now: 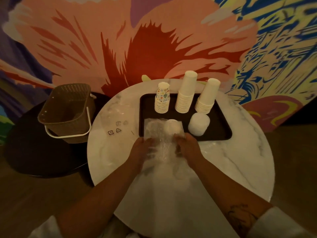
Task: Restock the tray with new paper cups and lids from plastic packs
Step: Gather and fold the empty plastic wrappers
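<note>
My left hand [143, 148] and my right hand [186, 145] each clutch one side of a clear plastic pack [161, 134], fingers curled into the crinkled film, so the pack sits between my palms at the near edge of the tray [221, 124]. Its far end lies over the tray's near-left corner, and a stack of white lids [172, 128] shows through the film just beyond my right fingertips. The pack's near end bunches up between my wrists over the marble table [231, 160].

On the tray, a loose stack of lids [199, 123] stands near the right edge, well clear of my right hand. Along the tray's far edge stand three upturned stacks: patterned cups [162, 100] at the left, a tall stack of plain white cups [186, 94] in the middle, a leaning white stack [206, 97] at the right.

Empty clear wrapping [114, 121] lies on the table's left side. A brown basket [66, 110] sits beyond the table's left edge.
</note>
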